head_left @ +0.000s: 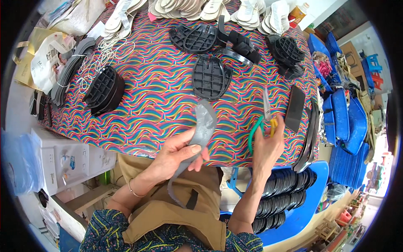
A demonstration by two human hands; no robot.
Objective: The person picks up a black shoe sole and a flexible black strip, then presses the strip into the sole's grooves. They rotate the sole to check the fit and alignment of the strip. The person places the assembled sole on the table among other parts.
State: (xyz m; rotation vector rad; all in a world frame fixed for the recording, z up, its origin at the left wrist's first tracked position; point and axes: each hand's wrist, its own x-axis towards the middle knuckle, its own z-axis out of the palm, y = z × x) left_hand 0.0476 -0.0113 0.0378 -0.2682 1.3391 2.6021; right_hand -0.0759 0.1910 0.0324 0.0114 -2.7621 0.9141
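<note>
My left hand [178, 153] is closed round a limp grey strip [205, 122], the thumb pressed flat on it. The strip's broad, shiny end stands up over the table edge, and its thin tail hangs down against my brown apron [168, 222]. At the right, my right hand [268, 145] has its fingers closed at the handles of a pair of scissors [267, 107], one loop green and one yellow. The blades point away from me over the patterned cloth. Beyond the strip lies a black ribbed heel-shaped piece [210, 77].
Black moulded pieces [201, 38] and a stack of them [105, 90] lie on the table [155, 92]. A dark flat block [295, 108] and black strips [308, 136] sit at the right. Pale insoles [176, 8] line the back. A blue tray [312, 201] holds black parts below.
</note>
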